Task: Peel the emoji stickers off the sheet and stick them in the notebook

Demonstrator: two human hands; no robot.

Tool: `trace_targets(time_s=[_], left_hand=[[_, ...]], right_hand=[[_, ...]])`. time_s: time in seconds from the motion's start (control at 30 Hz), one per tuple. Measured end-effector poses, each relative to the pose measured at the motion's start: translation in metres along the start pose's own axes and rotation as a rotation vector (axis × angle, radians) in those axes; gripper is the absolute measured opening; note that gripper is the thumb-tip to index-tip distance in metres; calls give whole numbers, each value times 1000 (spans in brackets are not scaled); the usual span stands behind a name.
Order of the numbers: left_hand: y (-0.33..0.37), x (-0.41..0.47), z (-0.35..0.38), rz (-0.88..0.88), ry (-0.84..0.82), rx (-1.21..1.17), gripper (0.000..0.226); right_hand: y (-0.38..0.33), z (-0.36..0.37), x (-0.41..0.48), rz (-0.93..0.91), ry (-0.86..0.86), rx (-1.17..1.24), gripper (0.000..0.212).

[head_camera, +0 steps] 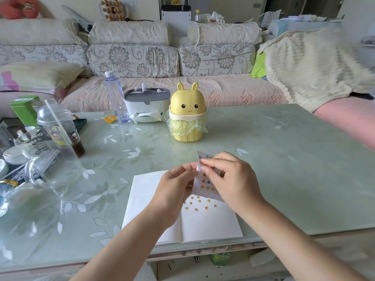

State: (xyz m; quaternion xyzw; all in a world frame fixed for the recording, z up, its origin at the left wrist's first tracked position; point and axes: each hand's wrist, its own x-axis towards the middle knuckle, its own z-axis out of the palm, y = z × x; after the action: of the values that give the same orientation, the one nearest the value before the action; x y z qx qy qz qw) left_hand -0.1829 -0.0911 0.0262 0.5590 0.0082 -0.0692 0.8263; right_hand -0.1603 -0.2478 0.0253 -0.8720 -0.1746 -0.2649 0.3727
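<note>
An open white notebook (211, 222) lies on the table near its front edge, with several small yellow emoji stickers (199, 203) stuck on its right page. Above it I hold the sticker sheet (205, 186), white with rows of small emoji. My left hand (174, 189) grips the sheet's left edge. My right hand (229, 179) pinches at the sheet's upper part with thumb and forefinger. Whether a sticker is between those fingertips is hidden.
A yellow rabbit-shaped bin (187, 114) stands behind the notebook. A water bottle (116, 98) and a white tissue box (147, 104) stand further back. Glass jugs (46, 159), a lidded drink cup (60, 128) and a green tin (24, 110) crowd the left side. A sofa runs behind the table.
</note>
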Motion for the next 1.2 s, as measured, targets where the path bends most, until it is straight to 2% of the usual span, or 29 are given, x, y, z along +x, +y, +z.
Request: trace_targets(time_s=[0.13,0.27,0.47,0.63,0.8,0.97,1.07,1.2], left_hand=[[1,2,-5,19,17,-15,29],[0,1,-8,41,19,0,22],[2,0,-11,152,84,167,13],[8,-3,-12,208,86,270,12],[10,-4,-13,215,84,323,10],[12,-6,-11,195,88,332,9],[12,-7,-10,169,102,315,10],[14,-7,-10,153,118,314,11]], right_hand=[[-2,2,1,-19,3,-2,12],[-6,2,3,-20,2,11,9],[-7,0,9,20,-130,118,21],[-5,-4,12,7,-197,147,11],[-8,-1,10,-27,-152,129,29],[-13,0,9,-17,-71,120,24],[-17,0,9,11,-38,130,11],[-22,1,10,163,-82,229,15]])
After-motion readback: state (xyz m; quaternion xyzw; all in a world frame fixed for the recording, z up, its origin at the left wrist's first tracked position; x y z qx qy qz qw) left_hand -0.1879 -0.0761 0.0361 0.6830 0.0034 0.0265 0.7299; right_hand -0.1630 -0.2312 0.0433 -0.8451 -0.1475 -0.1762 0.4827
